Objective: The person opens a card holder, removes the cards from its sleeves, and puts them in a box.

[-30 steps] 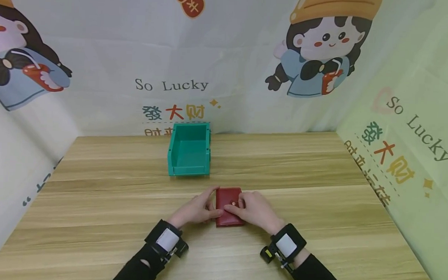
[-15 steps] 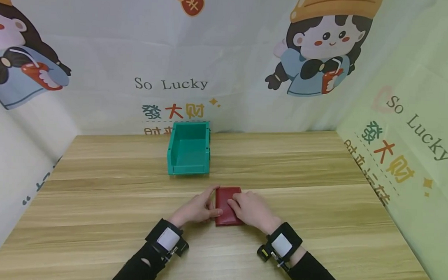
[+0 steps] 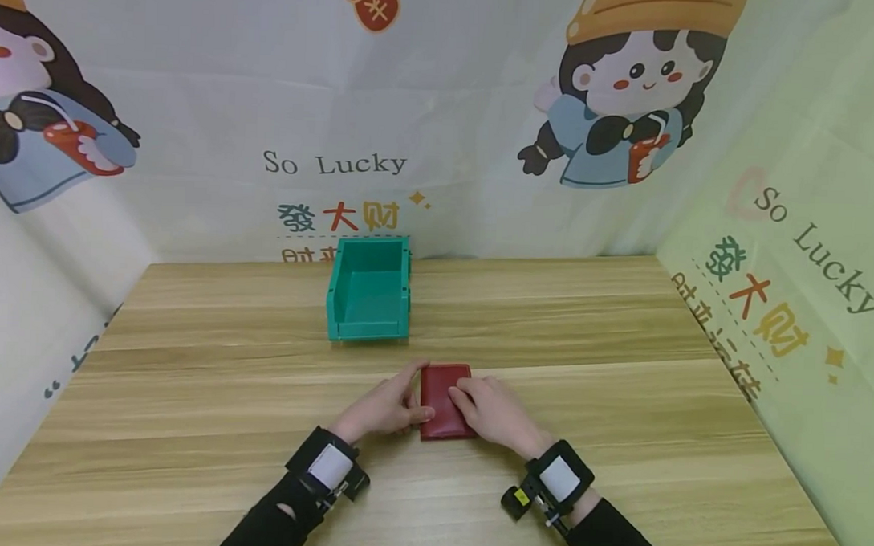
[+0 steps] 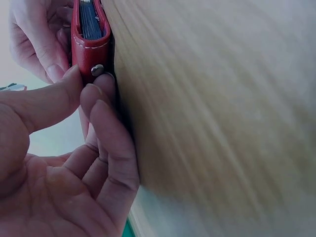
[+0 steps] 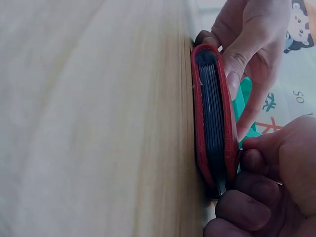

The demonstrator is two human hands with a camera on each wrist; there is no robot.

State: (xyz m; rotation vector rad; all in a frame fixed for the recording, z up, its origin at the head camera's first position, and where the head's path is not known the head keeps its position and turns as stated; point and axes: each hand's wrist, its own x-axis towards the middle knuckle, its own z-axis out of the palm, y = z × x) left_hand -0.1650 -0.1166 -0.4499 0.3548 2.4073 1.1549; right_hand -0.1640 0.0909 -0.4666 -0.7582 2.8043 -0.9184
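Note:
A small dark red card holder lies flat on the wooden table, between my hands. My left hand holds its left side, with the thumb on the cover. In the left wrist view, the fingers meet the rounded, stitched spine beside a silver stud. My right hand is at the opposite side, thumb and index finger pinching at the clasp area, which they hide in the head view. From the right wrist view, the card holder appears closed around a stack of dark sleeves.
A green open-topped bin stands farther back on the table, left of the card holder. Behind it hangs a printed cloth backdrop, which also covers both sides.
My right hand has shifted slightly and its fingers now cover the clasp, whose gold button showed a second ago. The left hand and card holder have stayed almost still.

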